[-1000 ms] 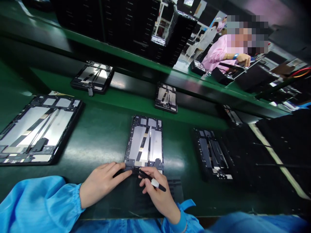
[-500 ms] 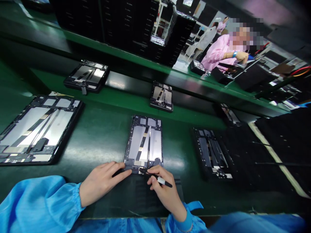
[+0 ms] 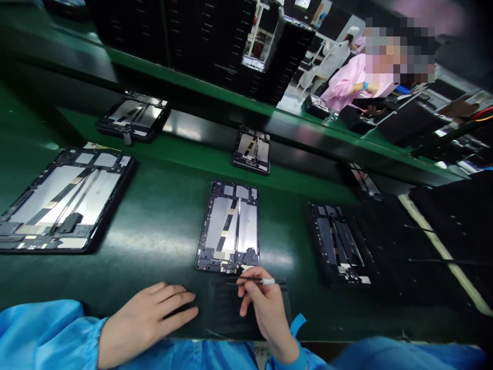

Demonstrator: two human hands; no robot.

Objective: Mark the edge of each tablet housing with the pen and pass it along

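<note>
An opened tablet lies in front of me, its inner side up, with silver plates, a dark slanting ribbon cable and small parts along its near edge. My right hand is just below the tablet's near right corner, fingers closed round a slim black pen-like tool with a white section. The tool lies nearly level and points left; its exact kind is unclear. My left hand is low over the table, left of the tablet and apart from it, fingers stretched out and holding nothing.
Other opened tablets lie at the left, right and farther back. A dark sheet is under my right hand. Black material covers the right side. Beyond a green ledge, a person in pink works.
My left hand has left the tablet's near edge and moved down and left. My right hand has drawn back slightly from the small parts, turning the tool more level.
</note>
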